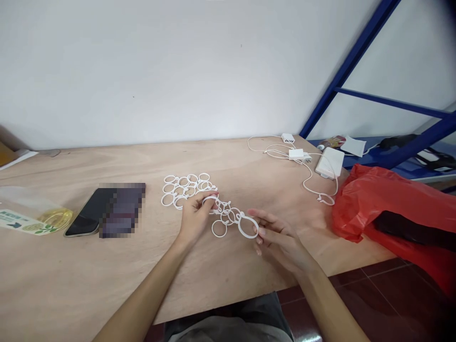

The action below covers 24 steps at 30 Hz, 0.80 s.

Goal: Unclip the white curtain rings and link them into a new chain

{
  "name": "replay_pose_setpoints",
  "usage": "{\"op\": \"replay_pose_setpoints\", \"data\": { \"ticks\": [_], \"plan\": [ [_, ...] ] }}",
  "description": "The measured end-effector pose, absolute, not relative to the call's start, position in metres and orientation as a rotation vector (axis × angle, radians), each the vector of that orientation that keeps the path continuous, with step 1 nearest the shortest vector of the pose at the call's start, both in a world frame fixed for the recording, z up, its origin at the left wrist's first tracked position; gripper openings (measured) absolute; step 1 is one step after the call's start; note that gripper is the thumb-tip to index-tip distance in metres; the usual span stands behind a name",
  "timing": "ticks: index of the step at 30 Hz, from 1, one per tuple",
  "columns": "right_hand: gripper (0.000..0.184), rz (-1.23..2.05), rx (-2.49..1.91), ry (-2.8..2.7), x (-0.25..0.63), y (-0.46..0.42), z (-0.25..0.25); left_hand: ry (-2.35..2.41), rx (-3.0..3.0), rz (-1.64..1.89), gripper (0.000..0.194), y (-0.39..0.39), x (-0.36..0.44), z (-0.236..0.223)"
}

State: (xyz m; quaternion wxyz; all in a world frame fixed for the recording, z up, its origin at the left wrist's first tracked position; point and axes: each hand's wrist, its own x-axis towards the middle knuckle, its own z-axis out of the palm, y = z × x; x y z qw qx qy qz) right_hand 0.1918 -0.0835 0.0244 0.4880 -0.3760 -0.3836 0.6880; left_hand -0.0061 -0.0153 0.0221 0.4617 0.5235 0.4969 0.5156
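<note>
White plastic rings with small loops, like curtain rings, are on the wooden table. My left hand (199, 209) is closed, pinching one white ring (210, 198) at the near edge of the group. Between thumb and fingers of my right hand (280, 237) is the edge of a larger-looking white ring (248, 226), lifted toward the camera. Several rings (228, 216) lie between the two hands, one of them (219, 228) a little apart on the near side. Left of and beyond my left hand lies a cluster of rings (179, 190), partly hidden by that hand.
A phone (89, 213) lies on the wooden table (107, 285) beside a blurred-out item (123, 209). Clear packaging with a yellow coil (57, 219) is at far left. White cables and a charger (296, 154), a white box (329, 162) and a red plastic bag (377, 199) occupy the right side.
</note>
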Motion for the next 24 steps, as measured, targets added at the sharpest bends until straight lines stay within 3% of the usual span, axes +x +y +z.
{"op": "replay_pose_setpoints", "data": {
  "ticks": [10,14,21,24],
  "plan": [
    [0.036,1.143,-1.051,-0.842,0.216,-0.076,0.026,1.198,2.067,0.783,0.02,-0.024,0.041,0.029],
    [0.035,1.014,-1.042,-0.835,0.224,-0.082,0.033,1.155,2.011,0.559,0.018,-0.018,0.079,0.031],
    [0.032,0.918,-1.071,-0.985,0.219,-0.085,0.025,1.005,1.846,0.701,0.034,-0.005,0.104,0.017],
    [0.03,0.844,-1.138,-1.105,0.21,-0.079,0.018,0.94,1.554,0.883,0.028,-0.009,0.09,0.016]
  ]
}}
